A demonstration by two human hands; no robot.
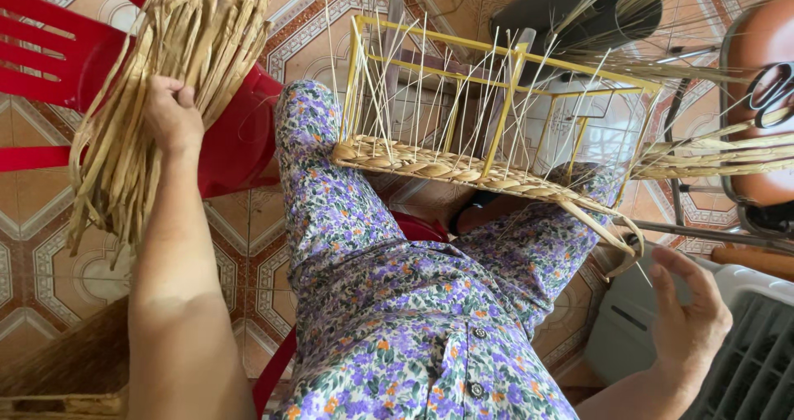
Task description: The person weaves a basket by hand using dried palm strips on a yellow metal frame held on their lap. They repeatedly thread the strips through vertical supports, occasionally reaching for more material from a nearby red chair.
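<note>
Yellow wire frame [504,97] with a woven base band rests on the lap, between the hands; rigid, light, its thin upright strands brittle. Bundle of dried flat fibres [157,81], light and pliable, is best gripped mid-length. Left hand [172,114] is closed around the bundle. Right hand [691,321] is open, fingers spread, empty, just below the loose braid end [608,238].

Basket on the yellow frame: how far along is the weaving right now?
Done: only a low woven band along the bottom edge of the yellow frame. In hand: the left hand grips a bundle of dried strands over the red chair; the right hand is open near the loose braid end. Left: the thin upright stakes stand bare.
</note>
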